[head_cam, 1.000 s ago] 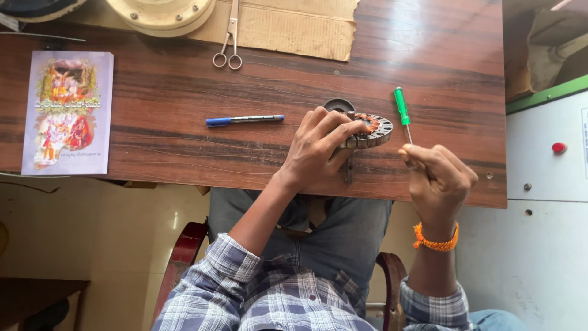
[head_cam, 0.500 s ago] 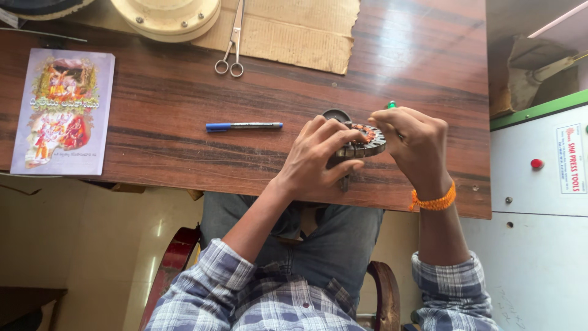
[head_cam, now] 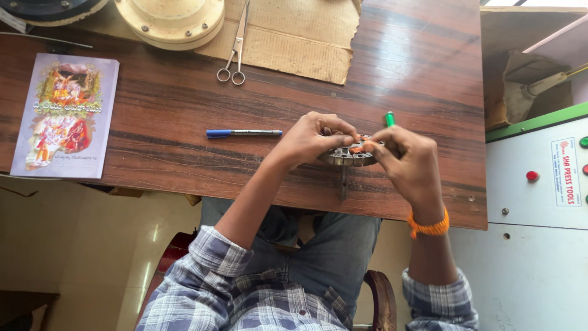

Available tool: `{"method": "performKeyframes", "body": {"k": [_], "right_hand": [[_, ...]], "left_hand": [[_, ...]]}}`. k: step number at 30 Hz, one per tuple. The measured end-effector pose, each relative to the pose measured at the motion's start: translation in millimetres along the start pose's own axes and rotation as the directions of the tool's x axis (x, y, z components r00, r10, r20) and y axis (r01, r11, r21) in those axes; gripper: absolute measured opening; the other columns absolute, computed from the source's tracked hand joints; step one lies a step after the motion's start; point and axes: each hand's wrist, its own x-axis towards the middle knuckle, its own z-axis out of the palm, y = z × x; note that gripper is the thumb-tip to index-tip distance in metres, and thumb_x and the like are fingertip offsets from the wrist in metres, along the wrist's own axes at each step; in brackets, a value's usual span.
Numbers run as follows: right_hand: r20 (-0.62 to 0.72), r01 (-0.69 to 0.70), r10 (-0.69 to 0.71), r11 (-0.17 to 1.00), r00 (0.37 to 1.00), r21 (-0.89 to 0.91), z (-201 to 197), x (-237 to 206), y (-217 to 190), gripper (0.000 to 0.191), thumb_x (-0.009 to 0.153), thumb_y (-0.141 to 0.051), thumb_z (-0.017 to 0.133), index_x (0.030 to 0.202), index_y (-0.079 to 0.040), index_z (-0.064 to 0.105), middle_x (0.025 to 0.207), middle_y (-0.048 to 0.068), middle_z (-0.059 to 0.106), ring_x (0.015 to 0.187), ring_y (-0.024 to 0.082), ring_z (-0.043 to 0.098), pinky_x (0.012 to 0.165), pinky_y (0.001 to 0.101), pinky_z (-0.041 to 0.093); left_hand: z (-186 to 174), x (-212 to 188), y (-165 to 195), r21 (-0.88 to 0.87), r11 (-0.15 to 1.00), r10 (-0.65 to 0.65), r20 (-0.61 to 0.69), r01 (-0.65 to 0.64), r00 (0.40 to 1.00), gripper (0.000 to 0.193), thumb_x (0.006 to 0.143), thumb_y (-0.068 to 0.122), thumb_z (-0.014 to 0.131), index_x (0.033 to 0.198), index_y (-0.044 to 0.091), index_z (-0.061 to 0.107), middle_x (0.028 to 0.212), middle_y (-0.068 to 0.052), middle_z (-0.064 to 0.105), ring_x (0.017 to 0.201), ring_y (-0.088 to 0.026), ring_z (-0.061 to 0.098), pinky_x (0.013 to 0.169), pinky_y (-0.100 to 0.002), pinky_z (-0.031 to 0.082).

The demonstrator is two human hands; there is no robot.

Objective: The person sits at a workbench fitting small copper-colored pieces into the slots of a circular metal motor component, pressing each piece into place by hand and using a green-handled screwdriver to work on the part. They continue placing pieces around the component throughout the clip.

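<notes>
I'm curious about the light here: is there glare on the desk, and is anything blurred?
Head view: a pale sheen of glare on the wooden table at upper right; the scissors and blue pen look sharp; the stator is mostly hidden by both hands.

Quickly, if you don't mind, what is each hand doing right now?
Left hand: closed on the round metal stator with copper windings.
Right hand: fingers pinched at the stator's top.

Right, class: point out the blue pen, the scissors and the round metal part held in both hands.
blue pen (head_cam: 244,132), head view, middle of its barrel.
scissors (head_cam: 236,52), head view, on the blades above the finger loops.
round metal part (head_cam: 344,159), head view, its toothed lower rim between the hands.
</notes>
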Motion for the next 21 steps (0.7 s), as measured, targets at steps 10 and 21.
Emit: {"method": "performKeyframes", "body": {"k": [10,21], "right_hand": [[-0.146,0.028,-0.025,0.999,0.989,0.017,18.8,-46.6,-19.8,0.006,0.088,-0.002,0.081,0.092,-0.001,0.077,0.073,0.002,0.068,0.059,0.005,0.052,0.051,0.0226,0.039],[-0.150,0.164,-0.173,0.984,0.973,-0.069,60.5,-64.0,0.9,0.012,0.087,0.009,0.070,0.096,0.001,0.075,0.083,0.010,0.073,0.069,0.015,0.070,0.062,0.0278,0.054]], "left_hand": [[-6.5,-1.0,-1.5,0.210,0.960,0.183,0.032,-0.186,0.983,0.021,0.084,0.022,0.082,0.104,0.014,0.083,0.081,0.003,0.067,0.078,-0.009,0.063,0.070,-0.030,0.051],[-17.4,-4.9,-0.5,0.269,0.916,0.274,0.127,-0.299,0.953,0.021,0.089,0.027,0.077,0.101,0.010,0.081,0.086,-0.002,0.068,0.085,-0.015,0.065,0.078,-0.032,0.052]]}}
